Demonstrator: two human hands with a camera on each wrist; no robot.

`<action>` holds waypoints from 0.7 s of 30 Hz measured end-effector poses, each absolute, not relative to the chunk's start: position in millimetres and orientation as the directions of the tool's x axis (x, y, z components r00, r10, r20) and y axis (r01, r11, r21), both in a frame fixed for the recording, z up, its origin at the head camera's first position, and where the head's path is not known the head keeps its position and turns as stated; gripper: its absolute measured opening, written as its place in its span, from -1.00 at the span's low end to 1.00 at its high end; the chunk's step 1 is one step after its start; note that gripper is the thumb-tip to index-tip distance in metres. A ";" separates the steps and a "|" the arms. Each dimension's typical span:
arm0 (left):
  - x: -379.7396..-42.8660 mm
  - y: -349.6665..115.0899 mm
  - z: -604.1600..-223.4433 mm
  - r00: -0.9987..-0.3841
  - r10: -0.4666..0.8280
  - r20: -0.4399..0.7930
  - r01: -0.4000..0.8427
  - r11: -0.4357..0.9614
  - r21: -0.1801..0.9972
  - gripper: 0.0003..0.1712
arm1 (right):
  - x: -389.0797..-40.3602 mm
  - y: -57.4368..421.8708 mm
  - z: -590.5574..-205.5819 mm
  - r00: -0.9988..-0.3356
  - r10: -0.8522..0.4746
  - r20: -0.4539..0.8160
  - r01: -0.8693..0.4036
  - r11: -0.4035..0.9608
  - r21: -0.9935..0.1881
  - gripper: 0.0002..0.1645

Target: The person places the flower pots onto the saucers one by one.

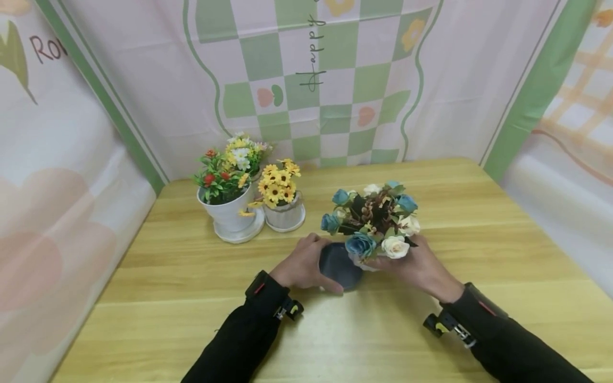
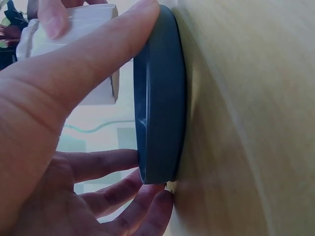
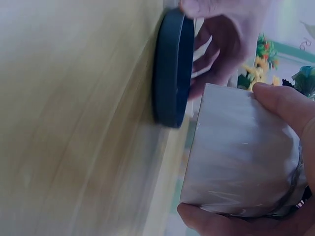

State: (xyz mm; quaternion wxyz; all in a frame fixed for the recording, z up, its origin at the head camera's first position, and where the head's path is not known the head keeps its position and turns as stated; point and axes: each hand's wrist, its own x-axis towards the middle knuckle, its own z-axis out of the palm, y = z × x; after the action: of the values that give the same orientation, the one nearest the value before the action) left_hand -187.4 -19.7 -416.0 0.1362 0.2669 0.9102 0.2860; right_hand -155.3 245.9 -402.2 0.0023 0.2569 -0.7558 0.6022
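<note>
A dark blue-grey plant saucer point(image 1: 341, 267) lies on the wooden table, low-rimmed and bare inside. My left hand point(image 1: 304, 263) grips it from the left, thumb on the near rim and fingertips at the far side, as the left wrist view shows on the saucer point(image 2: 167, 98). With my right hand point(image 1: 423, 268) I hold a white flower pot point(image 3: 241, 152), thumb on one side and fingers on the other. Blue and cream artificial roses point(image 1: 373, 221) fill its top. The pot is raised and slightly tilted, just right of the saucer; in the head view the blooms hide most of it.
To the back left stand a white pot point(image 1: 227, 213) with red flowers and a grey pot point(image 1: 283, 215) with yellow daisies, both on white saucers. White and yellow flowers point(image 1: 244, 151) show behind them. Patterned cloth point(image 1: 325, 127) hangs along the table's back edge.
</note>
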 end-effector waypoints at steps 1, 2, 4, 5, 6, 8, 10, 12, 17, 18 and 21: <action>-187.6 -19.6 -416.0 -0.822 0.561 -0.097 0.407 0.699 0.587 0.26 | -154.4 242.7 -402.6 -0.865 -0.385 0.321 -0.403 0.151 -0.903 -0.03; -187.7 -19.6 -416.0 -0.825 0.557 -0.094 0.408 0.703 0.582 0.29 | -153.7 239.6 -402.9 -0.855 -0.382 0.351 -0.452 0.215 -0.866 0.01; -188.0 -19.5 -417.0 -0.825 0.560 -0.073 0.421 0.696 0.581 0.28 | -152.9 233.0 -404.2 -0.829 -0.360 0.427 -0.551 0.398 -0.734 0.14; -188.6 -19.3 -417.5 -0.821 0.568 -0.050 0.430 0.675 0.600 0.29 | -152.3 229.9 -404.5 -0.824 -0.363 0.435 -0.562 0.420 -0.713 0.17; -189.1 -19.2 -417.8 -0.817 0.576 -0.024 0.439 0.649 0.621 0.32 | -152.2 226.8 -405.1 -0.820 -0.365 0.441 -0.569 0.432 -0.700 0.19; -189.6 -19.9 -418.7 -0.803 0.595 0.027 0.457 0.587 0.668 0.36 | -152.6 220.6 -406.5 -0.804 -0.379 0.458 -0.593 0.447 -0.670 0.21; -190.2 -20.5 -419.7 -0.786 0.616 0.059 0.459 0.516 0.723 0.45 | -152.8 215.2 -407.7 -0.791 -0.397 0.465 -0.610 0.471 -0.637 0.22; -190.0 -21.6 -420.3 -0.781 0.621 0.063 0.448 0.487 0.750 0.53 | -154.0 210.5 -408.8 -0.771 -0.412 0.486 -0.637 0.477 -0.606 0.22; -191.8 -22.3 -421.1 -0.771 0.636 0.033 0.451 0.508 0.734 0.43 | -156.7 200.1 -409.6 -0.735 -0.427 0.526 -0.677 0.498 -0.542 0.19; -192.4 -22.2 -421.1 -0.768 0.640 0.030 0.457 0.514 0.726 0.40 | -156.7 198.5 -409.6 -0.732 -0.428 0.530 -0.680 0.506 -0.531 0.18; -193.2 -22.3 -419.7 -0.748 0.662 0.034 0.483 0.509 0.712 0.39 | -156.7 194.7 -410.5 -0.742 -0.427 0.518 -0.670 0.503 -0.546 0.21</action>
State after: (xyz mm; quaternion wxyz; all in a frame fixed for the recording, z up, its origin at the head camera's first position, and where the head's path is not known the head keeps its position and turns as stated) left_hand -193.2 -22.3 -419.7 0.1224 0.3329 0.8601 0.3668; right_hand -156.7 194.7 -410.5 0.1599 0.3220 -0.8520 0.3806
